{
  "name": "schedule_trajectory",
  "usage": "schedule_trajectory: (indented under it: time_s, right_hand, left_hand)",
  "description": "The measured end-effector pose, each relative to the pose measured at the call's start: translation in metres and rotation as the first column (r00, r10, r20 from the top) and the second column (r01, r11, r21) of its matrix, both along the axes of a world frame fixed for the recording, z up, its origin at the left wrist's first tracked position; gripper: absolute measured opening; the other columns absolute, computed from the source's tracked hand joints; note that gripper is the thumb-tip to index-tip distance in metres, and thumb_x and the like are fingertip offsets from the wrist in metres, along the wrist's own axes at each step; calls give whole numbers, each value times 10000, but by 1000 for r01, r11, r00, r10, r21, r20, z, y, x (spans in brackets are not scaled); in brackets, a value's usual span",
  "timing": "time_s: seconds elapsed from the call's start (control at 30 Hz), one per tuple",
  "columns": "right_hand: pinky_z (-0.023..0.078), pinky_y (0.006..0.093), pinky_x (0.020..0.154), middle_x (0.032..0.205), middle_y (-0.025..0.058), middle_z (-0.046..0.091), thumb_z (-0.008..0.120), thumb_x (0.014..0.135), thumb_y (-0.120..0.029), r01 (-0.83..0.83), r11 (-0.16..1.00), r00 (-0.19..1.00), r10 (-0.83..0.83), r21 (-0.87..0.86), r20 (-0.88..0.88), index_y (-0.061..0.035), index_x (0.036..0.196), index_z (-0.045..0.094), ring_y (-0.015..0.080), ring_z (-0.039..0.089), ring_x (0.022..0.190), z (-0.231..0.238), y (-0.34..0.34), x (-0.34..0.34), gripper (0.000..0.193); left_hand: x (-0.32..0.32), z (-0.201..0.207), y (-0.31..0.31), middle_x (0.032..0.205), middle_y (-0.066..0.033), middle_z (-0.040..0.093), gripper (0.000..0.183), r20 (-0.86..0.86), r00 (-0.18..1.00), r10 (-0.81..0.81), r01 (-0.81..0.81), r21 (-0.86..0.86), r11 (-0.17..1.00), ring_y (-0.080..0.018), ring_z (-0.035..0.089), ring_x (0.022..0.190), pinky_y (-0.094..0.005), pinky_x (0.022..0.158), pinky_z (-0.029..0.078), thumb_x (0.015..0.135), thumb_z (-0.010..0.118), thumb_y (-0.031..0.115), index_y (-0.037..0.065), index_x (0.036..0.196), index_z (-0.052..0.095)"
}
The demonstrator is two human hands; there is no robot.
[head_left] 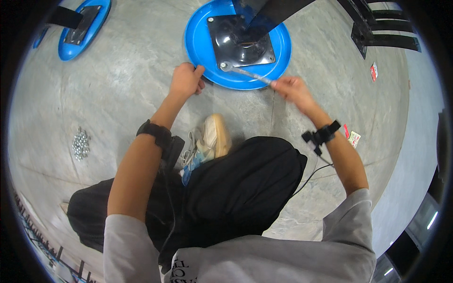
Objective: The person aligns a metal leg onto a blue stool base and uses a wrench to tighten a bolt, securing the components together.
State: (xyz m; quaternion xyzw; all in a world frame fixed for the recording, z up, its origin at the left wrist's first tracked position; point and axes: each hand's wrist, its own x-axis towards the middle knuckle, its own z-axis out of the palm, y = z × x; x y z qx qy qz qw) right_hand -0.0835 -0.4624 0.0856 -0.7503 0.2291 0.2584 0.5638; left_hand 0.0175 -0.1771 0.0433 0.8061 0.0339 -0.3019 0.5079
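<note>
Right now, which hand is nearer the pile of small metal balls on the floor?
Left. The left hand grips the blue disc's rim, nearer the pile; the right hand holds the wrench farther off.

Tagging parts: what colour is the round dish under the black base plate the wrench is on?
Bright blue round dish, clearest in the head view.

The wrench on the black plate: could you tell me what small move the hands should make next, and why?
Probably swing the wrench handle round with the right hand. Its head already sits at the front left corner of the black base plate, and the left hand grips the rim of the blue disc, seemingly steadying it.
</note>
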Motion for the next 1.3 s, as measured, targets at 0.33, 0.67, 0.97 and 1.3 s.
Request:
schedule_trajectory:
  time_s: [0.33, 0.67, 0.97, 1.3]
  right_hand:
    - [297, 236, 447, 591, -4, 443, 595, 847, -118, 344, 837, 883, -443, 426, 156, -32, 748, 520, 85, 370, 485, -11, -2, 115, 151]
    - [425, 236, 579, 758, 32, 569, 535, 884, -131, 187, 718, 967, -256, 671, 4, -5, 991, 553, 108, 519, 667, 23, -15, 3, 167]
    - [459, 257, 718, 858, 48, 607, 540, 879, -149, 28, 852, 993, 37, 523, -113, -9, 1067, 546, 116, 555, 763, -6, 31, -54, 236]
    - [487, 285, 813, 972, 104, 611, 488, 910, -128, -71, 776, 955, 234, 627, -182, -17, 1065, 482, 175, 599, 913, -16, 72, -43, 191]
  left_hand:
    - [0, 0, -1, 533, -144, 591, 323, -25, 1000, 9, -10, -10, 1000, -182, 564, 405, -303, 401, 460, 805, 502, 195, -55, 603, 520]
    - [-1, 0, 5, 539, -151, 593, 325, -6, 1000, 21, -22, -57, 998, -195, 571, 409, -307, 403, 467, 810, 515, 194, -70, 619, 522]
    - [-1, 2, 3, 544, -145, 596, 325, 7, 1000, -14, 14, -66, 998, -191, 567, 404, -305, 399, 463, 814, 534, 200, -73, 640, 528]
    - [0, -2, 4, 557, -136, 601, 315, -19, 1000, -2, 1, -36, 999, -182, 577, 433, -304, 422, 474, 816, 545, 201, -72, 657, 542]
